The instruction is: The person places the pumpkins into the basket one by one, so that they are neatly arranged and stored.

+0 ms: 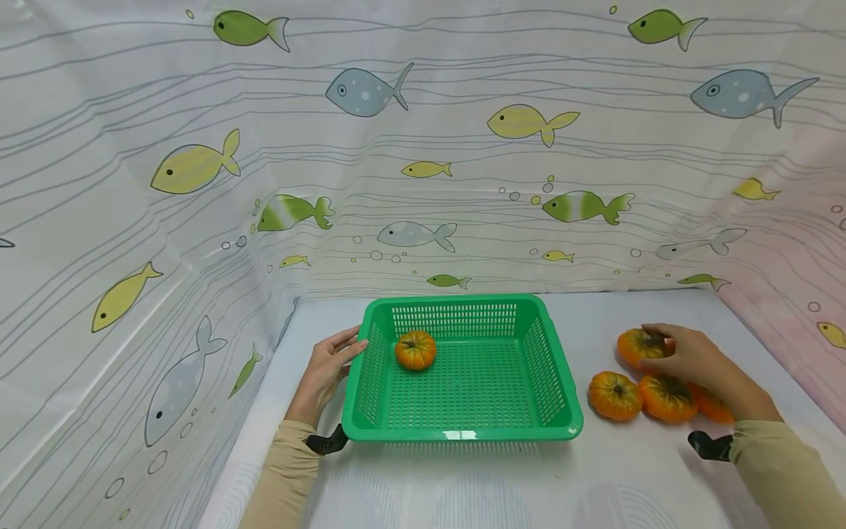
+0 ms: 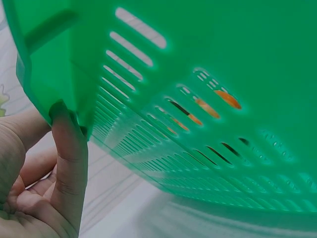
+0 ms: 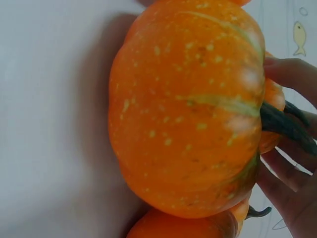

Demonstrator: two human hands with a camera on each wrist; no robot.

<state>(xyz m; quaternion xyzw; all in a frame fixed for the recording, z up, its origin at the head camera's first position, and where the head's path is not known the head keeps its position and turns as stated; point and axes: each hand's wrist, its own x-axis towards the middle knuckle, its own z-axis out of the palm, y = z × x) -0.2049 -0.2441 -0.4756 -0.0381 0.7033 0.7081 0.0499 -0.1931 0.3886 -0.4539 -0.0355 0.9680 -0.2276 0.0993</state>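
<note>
My left hand (image 1: 325,371) holds the left rim of a green plastic basket (image 1: 463,433), pinching it between thumb and fingers. In the left wrist view the fingers (image 2: 69,168) bend up against the basket's edge. One small orange pumpkin (image 1: 416,350) sits inside, toward the back left. On the right, my right hand (image 1: 694,358) grips the rearmost pumpkin (image 1: 633,347) from above, thumb on its near side and fingers across its far side. A nearer pumpkin (image 3: 188,109) hides part of that grip in the right wrist view.
Beside the basket's right side lie more pumpkins, one at the left (image 1: 615,396), one in the middle (image 1: 667,399) and one partly under my right hand (image 1: 710,402). A white table (image 1: 502,485) bears everything. Fish-patterned sheeting (image 1: 463,206) rises behind and at both sides.
</note>
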